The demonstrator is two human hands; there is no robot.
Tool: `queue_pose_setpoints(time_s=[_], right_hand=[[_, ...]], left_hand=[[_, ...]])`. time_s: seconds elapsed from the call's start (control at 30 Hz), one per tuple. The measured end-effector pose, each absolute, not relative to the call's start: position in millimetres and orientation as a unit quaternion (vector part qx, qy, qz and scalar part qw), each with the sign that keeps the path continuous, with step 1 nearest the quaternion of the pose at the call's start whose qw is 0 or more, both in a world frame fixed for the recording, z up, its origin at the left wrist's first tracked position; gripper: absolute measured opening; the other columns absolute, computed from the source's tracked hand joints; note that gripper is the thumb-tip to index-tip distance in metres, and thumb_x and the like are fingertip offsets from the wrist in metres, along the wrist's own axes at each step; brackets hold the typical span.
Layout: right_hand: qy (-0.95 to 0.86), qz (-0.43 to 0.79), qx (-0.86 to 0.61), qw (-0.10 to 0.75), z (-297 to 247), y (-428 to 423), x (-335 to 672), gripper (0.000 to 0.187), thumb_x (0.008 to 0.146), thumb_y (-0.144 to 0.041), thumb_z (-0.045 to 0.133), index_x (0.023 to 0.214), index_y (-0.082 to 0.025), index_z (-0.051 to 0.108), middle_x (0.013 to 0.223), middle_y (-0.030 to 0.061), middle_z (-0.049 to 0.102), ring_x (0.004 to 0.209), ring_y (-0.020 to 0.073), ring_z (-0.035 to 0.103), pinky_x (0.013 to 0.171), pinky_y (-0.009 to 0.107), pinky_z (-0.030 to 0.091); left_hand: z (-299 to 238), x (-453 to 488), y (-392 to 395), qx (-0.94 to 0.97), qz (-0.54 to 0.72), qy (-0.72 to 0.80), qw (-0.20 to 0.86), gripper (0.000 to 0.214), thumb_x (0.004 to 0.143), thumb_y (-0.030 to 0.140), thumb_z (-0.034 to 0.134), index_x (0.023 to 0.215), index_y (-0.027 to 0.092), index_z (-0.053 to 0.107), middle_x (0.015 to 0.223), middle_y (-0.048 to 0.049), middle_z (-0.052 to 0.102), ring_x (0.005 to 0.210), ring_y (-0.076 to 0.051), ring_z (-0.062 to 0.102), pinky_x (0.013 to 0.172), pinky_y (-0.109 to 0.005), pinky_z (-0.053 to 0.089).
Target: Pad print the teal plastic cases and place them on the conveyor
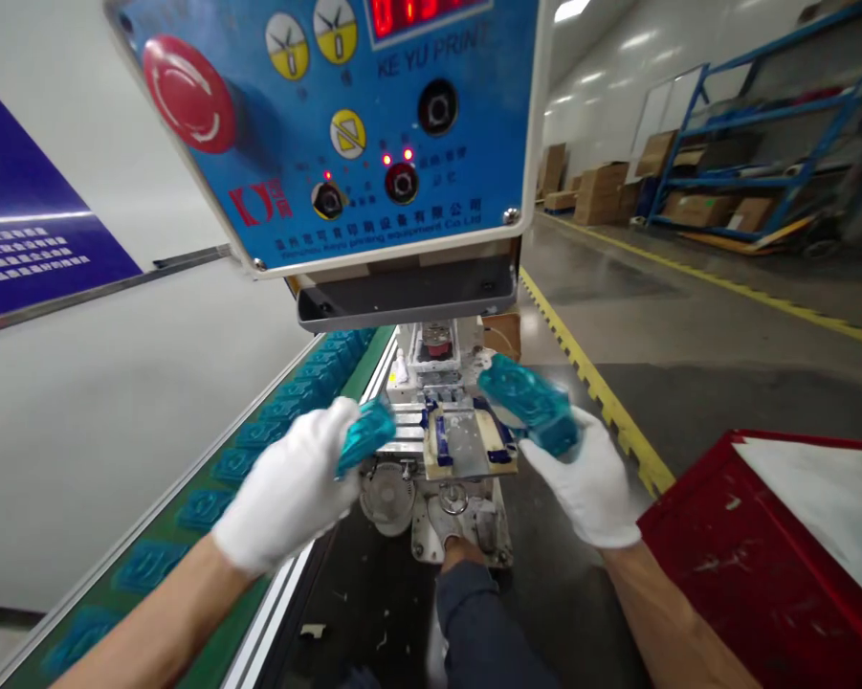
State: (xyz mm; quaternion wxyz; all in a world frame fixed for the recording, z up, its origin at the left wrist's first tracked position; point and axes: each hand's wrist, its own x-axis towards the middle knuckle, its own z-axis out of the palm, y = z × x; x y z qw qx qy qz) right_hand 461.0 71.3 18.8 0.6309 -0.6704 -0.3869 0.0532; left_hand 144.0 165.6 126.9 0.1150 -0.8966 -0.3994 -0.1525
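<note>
My left hand (294, 483), in a white glove, is closed around a translucent teal plastic case (368, 435) left of the printing fixture. My right hand (588, 478), also gloved, grips another teal plastic case (527, 402) by its lower right end. That case is tilted, its far end pointing up and left. Between the two hands is the fixture (466, 445), a flat metal plate with cream and blue side blocks; no case lies on it. Behind it stands the pad printer's printing part (436, 344).
A blue control panel (344, 124) with a red stop button (188, 94) hangs above. On the left, a green conveyor (219, 636) carries several teal cases. At right stands a red bin or cart (746, 555) with a white top. Blue shelving (753, 182) and cartons (603, 196) are farther back.
</note>
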Motion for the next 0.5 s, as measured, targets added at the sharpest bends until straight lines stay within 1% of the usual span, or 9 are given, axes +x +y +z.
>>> queue_pose_setpoints(time_s=[0.03,0.1,0.2,0.27,0.33,0.4,0.43,0.47,0.5], right_hand=[[-0.348,0.077,-0.660,0.661,20,61,464,0.069,0.065,-0.059,0.085,0.117,-0.020,0.063,0.102,0.0077,0.076,0.087,0.0267,0.071,0.084,0.044,0.059],[-0.297,0.105,-0.637,0.703,20,44,470,0.073,0.060,-0.060,0.089,0.115,-0.021,0.061,0.103,0.0075,0.076,0.089,0.0268,0.072,0.085,0.043,0.059],[-0.258,0.107,-0.637,0.719,21,26,480,0.074,0.055,-0.061,0.091,0.110,-0.021,0.063,0.101,0.0076,0.076,0.088,0.0280,0.072,0.085,0.044,0.059],[-0.246,0.098,-0.646,0.716,21,20,485,0.073,0.053,-0.061,0.091,0.108,-0.021,0.064,0.098,0.0062,0.077,0.086,0.0276,0.072,0.084,0.044,0.059],[-0.245,0.102,-0.644,0.718,21,17,489,0.073,0.054,-0.061,0.091,0.109,-0.022,0.064,0.098,0.0050,0.077,0.086,0.0270,0.072,0.086,0.043,0.058],[-0.246,0.103,-0.645,0.716,20,14,491,0.073,0.055,-0.062,0.091,0.110,-0.022,0.065,0.100,0.0052,0.077,0.088,0.0277,0.073,0.087,0.043,0.059],[-0.246,0.093,-0.650,0.713,20,11,492,0.072,0.055,-0.062,0.091,0.110,-0.022,0.065,0.100,0.0058,0.078,0.088,0.0286,0.073,0.086,0.044,0.060],[-0.249,0.081,-0.657,0.707,19,9,493,0.070,0.056,-0.063,0.091,0.109,-0.023,0.066,0.099,0.0065,0.078,0.088,0.0299,0.073,0.085,0.045,0.060],[-0.254,0.069,-0.664,0.700,19,6,494,0.068,0.058,-0.063,0.090,0.108,-0.023,0.067,0.099,0.0073,0.078,0.089,0.0314,0.073,0.085,0.047,0.061]], left_hand=[[122,173,170,-0.915,-0.130,-0.364,0.118,0.060,0.077,0.011,0.060,0.136,0.018,0.053,0.115,-0.0126,0.067,0.102,-0.028,0.067,0.087,-0.041,0.059],[111,230,178,-0.947,-0.088,-0.283,0.120,0.052,0.077,0.007,0.055,0.129,0.014,0.057,0.113,-0.0140,0.068,0.104,-0.028,0.067,0.091,-0.042,0.058],[94,287,185,-0.967,-0.041,-0.220,0.121,0.039,0.086,0.008,0.051,0.124,0.011,0.060,0.110,-0.0155,0.068,0.104,-0.030,0.066,0.092,-0.043,0.056],[82,298,186,-0.971,-0.036,-0.206,0.114,0.037,0.088,0.010,0.053,0.124,0.011,0.060,0.113,-0.0159,0.067,0.106,-0.031,0.064,0.094,-0.045,0.054],[69,294,187,-0.976,-0.070,-0.190,0.082,0.043,0.086,0.022,0.066,0.127,0.011,0.058,0.124,-0.0174,0.064,0.116,-0.034,0.060,0.102,-0.049,0.051],[58,286,190,-0.973,-0.122,-0.192,0.027,0.062,0.082,0.044,0.076,0.131,0.011,0.056,0.135,-0.0195,0.058,0.126,-0.037,0.054,0.110,-0.053,0.046],[53,284,194,-0.966,-0.147,-0.212,-0.001,0.070,0.081,0.054,0.076,0.131,0.010,0.055,0.137,-0.0208,0.056,0.128,-0.038,0.053,0.112,-0.054,0.044],[51,284,199,-0.956,-0.163,-0.244,-0.026,0.072,0.083,0.061,0.073,0.130,0.009,0.055,0.136,-0.0216,0.056,0.128,-0.038,0.053,0.111,-0.053,0.045],[50,287,204,-0.941,-0.173,-0.286,-0.045,0.070,0.086,0.064,0.068,0.129,0.009,0.056,0.133,-0.0220,0.058,0.126,-0.037,0.055,0.110,-0.053,0.046]])
